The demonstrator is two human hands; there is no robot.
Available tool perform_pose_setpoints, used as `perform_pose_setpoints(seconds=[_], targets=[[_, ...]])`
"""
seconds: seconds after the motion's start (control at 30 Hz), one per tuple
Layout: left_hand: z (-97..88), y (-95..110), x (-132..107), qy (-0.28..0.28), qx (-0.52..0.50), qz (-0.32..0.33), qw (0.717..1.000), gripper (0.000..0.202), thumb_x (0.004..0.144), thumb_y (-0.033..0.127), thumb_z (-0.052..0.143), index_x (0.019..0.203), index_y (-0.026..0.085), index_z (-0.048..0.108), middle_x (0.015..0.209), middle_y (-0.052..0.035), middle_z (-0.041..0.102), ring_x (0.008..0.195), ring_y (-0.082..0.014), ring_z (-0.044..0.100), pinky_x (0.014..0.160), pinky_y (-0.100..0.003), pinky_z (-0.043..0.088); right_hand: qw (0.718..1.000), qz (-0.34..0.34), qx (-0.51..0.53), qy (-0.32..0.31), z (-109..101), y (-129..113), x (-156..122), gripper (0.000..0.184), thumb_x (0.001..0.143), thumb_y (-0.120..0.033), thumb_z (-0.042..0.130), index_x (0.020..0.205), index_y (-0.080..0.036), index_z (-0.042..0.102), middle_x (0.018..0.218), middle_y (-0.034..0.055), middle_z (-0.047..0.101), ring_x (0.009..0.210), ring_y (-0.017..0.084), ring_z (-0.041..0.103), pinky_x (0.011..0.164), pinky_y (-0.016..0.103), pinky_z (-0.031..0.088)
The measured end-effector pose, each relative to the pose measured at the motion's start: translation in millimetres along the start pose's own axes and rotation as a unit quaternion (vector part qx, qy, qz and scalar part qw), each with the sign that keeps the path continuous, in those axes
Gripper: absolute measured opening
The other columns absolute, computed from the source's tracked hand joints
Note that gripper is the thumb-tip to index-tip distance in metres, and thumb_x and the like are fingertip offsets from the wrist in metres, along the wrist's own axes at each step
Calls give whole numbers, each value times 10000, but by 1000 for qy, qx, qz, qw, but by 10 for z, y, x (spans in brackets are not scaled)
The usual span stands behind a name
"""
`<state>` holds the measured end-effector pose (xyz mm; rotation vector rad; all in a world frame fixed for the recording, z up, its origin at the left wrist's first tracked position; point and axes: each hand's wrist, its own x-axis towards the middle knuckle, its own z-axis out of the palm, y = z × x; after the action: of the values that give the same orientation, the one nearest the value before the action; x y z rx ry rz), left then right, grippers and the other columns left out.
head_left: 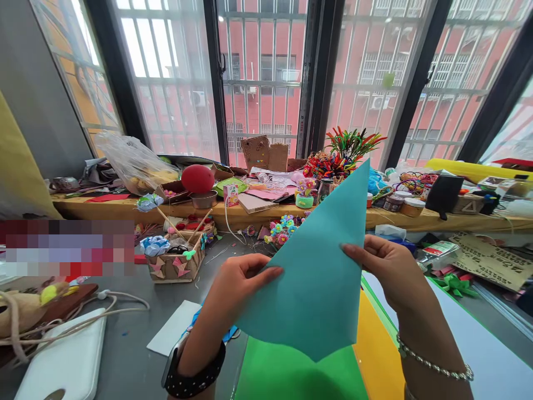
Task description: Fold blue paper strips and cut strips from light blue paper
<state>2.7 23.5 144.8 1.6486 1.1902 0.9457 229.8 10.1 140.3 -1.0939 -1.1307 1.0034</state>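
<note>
A sheet of teal paper (316,289) is held up in front of me, with a pointed top corner and a curved lower edge. My left hand (244,283) pinches its left edge, thumb on the near face and fingers behind. On the right edge, my right hand (383,264) grips the paper the same way, its thumb on the near side. Below the teal paper lie a green sheet (287,372), a yellow-orange sheet (377,350) and a white sheet (466,339).
A cardboard basket (177,264) with paper flowers stands left of centre. At the lower left lies a white device (62,361) with cords. Along the windowsill are a red balloon (197,179), colourful pipe cleaners (353,147), jars (412,208) and a plastic bag (129,158).
</note>
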Motion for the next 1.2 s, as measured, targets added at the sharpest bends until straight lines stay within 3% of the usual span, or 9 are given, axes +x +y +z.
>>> perform_pose_setpoints(seconds=[0.13, 0.3, 0.4, 0.77, 0.93, 1.2], targets=[[15, 2, -5, 14, 4, 1, 1000, 233, 644, 403, 608, 681, 184, 677, 587, 16, 624, 499, -107, 507, 431, -176, 372, 1000, 3, 5, -6, -23, 17, 17, 159, 599, -302, 717, 698, -193, 657, 680, -6, 687, 613, 146, 612, 572, 234, 497], [-33, -17, 10, 114, 16, 18, 993, 281, 606, 450, 622, 656, 179, 679, 607, 5, 639, 540, -137, 536, 462, -194, 379, 999, -3, -17, -34, -24, 17, 31, 178, 611, -307, 705, 735, -187, 662, 674, -9, 672, 605, 119, 589, 575, 211, 469], [-82, -23, 7, 141, 4, 4, 990, 307, 587, 464, 632, 684, 176, 678, 622, -2, 649, 544, -147, 547, 464, -203, 389, 998, 0, -40, -46, -15, 21, 44, 201, 604, -332, 700, 719, -170, 666, 669, 4, 663, 602, 125, 580, 586, 232, 461], [-118, -34, 1, 126, -31, -8, 992, 279, 590, 427, 654, 697, 171, 676, 626, -6, 648, 519, -133, 540, 467, -206, 401, 998, -24, -50, -16, 31, 23, 5, 194, 586, -322, 708, 674, -164, 637, 598, -21, 608, 547, 102, 523, 518, 207, 407], [-171, -67, 14, 169, -41, 1, 985, 242, 567, 408, 691, 678, 194, 672, 627, 19, 641, 534, -115, 529, 462, -175, 391, 997, 4, -67, -46, 52, 18, -15, 232, 603, -325, 698, 739, -151, 625, 673, 2, 633, 601, 112, 548, 568, 218, 424], [-272, -183, 102, 128, -64, -7, 990, 274, 589, 421, 677, 717, 180, 652, 632, 16, 632, 512, -111, 534, 452, -177, 412, 988, -27, -132, -75, 122, 115, 36, 227, 645, -363, 634, 672, -142, 592, 579, -18, 563, 526, 101, 495, 502, 215, 394]])
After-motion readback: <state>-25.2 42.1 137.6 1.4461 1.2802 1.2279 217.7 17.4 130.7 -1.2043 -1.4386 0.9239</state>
